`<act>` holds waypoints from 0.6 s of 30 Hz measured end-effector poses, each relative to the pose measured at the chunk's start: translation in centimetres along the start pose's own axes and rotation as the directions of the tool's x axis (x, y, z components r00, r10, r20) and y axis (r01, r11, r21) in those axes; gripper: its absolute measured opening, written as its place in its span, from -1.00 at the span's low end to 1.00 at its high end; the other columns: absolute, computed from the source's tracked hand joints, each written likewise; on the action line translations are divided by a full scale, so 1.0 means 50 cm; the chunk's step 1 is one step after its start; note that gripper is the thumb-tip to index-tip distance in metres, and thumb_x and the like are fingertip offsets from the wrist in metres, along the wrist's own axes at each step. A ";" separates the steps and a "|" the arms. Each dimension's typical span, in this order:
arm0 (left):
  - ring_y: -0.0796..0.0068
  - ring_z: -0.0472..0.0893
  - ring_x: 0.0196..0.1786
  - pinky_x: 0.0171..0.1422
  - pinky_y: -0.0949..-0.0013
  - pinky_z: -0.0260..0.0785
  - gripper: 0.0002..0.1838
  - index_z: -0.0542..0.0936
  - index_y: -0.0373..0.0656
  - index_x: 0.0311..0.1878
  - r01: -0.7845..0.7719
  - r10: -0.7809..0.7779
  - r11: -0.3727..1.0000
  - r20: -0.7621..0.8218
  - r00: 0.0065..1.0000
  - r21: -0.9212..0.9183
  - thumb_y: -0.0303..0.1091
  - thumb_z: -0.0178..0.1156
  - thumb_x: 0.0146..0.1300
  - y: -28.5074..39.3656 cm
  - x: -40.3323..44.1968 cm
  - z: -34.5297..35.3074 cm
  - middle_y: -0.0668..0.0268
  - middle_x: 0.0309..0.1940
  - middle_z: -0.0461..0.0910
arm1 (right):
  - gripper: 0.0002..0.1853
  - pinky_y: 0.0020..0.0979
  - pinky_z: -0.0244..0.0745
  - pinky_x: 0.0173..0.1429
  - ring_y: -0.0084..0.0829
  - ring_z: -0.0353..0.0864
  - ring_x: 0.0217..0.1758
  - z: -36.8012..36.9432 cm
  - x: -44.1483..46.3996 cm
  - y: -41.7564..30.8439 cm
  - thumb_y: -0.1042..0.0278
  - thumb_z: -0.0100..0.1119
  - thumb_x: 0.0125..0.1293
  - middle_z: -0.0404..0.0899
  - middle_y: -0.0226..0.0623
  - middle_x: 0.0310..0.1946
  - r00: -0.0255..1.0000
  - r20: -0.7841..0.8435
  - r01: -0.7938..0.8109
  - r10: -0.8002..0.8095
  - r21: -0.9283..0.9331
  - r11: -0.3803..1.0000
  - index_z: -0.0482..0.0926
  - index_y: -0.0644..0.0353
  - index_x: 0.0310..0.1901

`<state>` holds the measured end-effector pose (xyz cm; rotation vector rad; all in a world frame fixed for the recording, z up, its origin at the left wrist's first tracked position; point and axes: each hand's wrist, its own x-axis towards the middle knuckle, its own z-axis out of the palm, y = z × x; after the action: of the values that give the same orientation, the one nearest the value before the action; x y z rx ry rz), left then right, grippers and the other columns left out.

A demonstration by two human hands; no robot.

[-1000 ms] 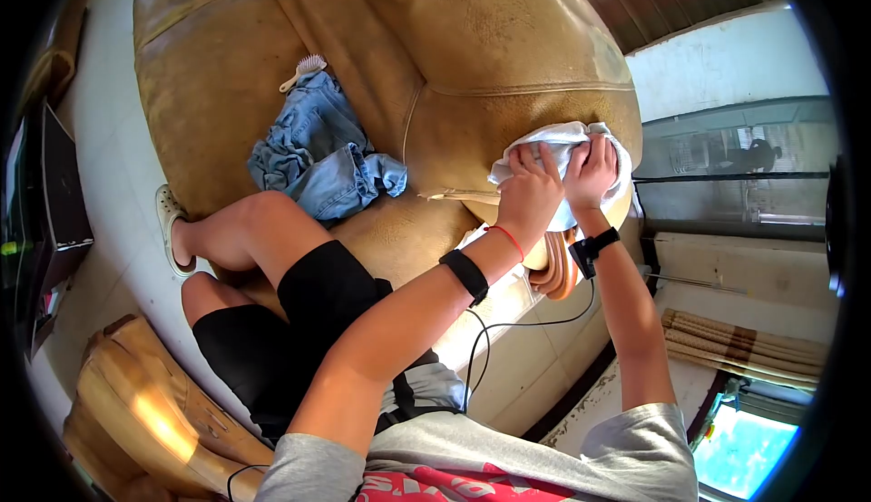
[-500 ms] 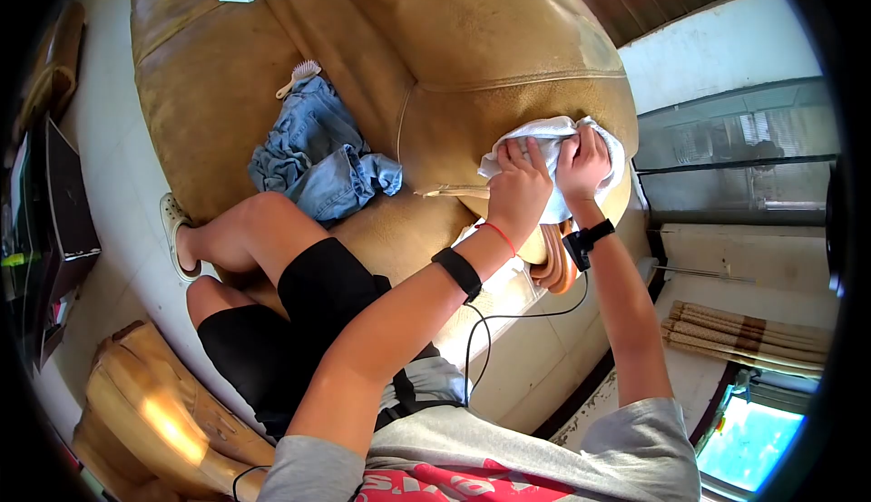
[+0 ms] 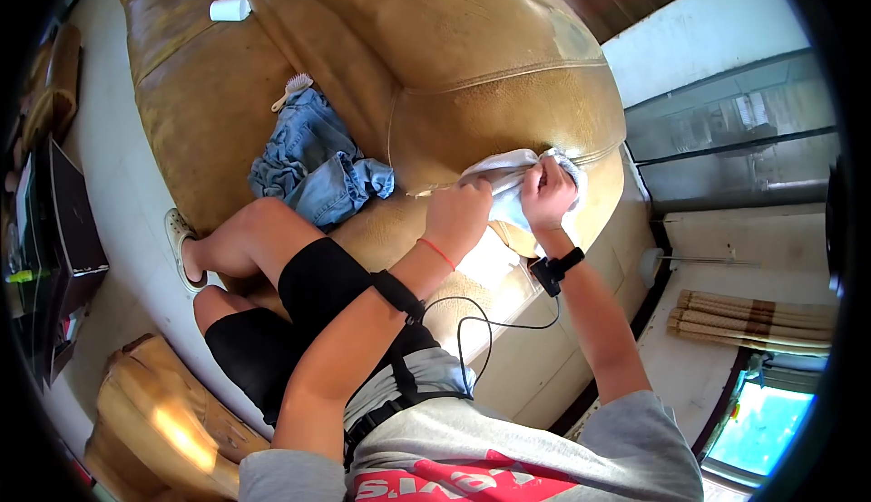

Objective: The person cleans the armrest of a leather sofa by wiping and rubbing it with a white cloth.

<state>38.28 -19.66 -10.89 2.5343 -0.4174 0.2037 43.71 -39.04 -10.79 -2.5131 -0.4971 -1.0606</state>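
Observation:
A white cloth (image 3: 508,168) lies bunched against the end of the brown leather sofa (image 3: 490,12). My left hand (image 3: 460,214) is closed at the cloth's left edge, its fingertips mostly hidden from view. Beside it, my right hand (image 3: 547,195) grips the right part of the same cloth, fingers curled into the fabric. Left of my hands, crumpled blue denim clothing (image 3: 318,162) rests on the sofa seat. A hairbrush (image 3: 292,91) touches its upper end.
A white cup (image 3: 230,9) lies on its side farther up the sofa. A black cable (image 3: 490,322) hangs near my wrists. Another brown leather seat (image 3: 163,411) stands at lower left, and a dark cabinet (image 3: 77,239) at far left. A curtain (image 3: 753,322) hangs at right.
Both hands and the cloth have shifted left and slightly down, closer to my body. My left hand's fingers, earlier spread over the cloth, are now curled closed.

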 end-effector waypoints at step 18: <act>0.01 0.79 -0.29 -0.23 0.03 0.64 -0.88 0.70 -0.16 -0.19 0.196 -0.182 0.973 0.111 0.977 -0.121 -0.43 0.23 0.25 -0.021 -0.124 -0.091 0.09 -0.38 0.76 | -0.72 -0.25 0.61 0.09 -0.24 0.72 -0.10 -0.116 -0.114 -0.111 0.46 0.30 0.39 0.76 -0.07 -0.09 0.896 0.338 -0.364 0.288 0.188 0.912 0.67 0.34 0.09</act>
<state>32.56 -14.76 -9.07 2.4416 -0.2168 -0.0222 33.96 -37.88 -10.10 -2.4265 -0.2480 -0.4559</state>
